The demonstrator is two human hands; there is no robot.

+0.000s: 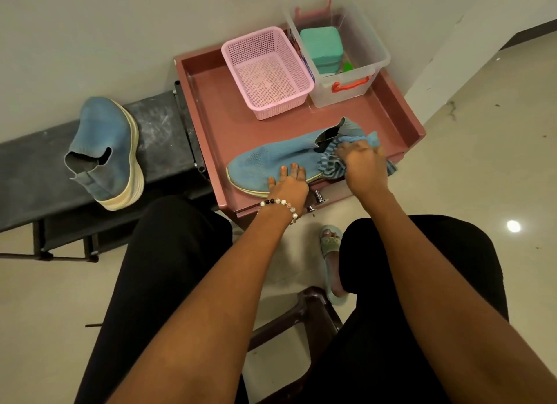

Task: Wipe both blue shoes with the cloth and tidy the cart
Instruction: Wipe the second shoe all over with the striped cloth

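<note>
One blue shoe (280,156) lies on the pink cart tray (229,126), toe to the left. My left hand (287,183) rests on its near side with fingers straight, pressing it down. My right hand (363,165) grips a blue striped cloth (330,159) bunched against the shoe's heel opening. The second blue shoe (104,150) sits apart on the dark bench (27,174) to the left, lying on its side with its pale sole to the right.
At the back of the tray stand an empty pink mesh basket (266,72) and a clear plastic box (346,54) holding a teal container. A wall lies behind. My legs, a brown stool (313,310) and tiled floor fill the foreground.
</note>
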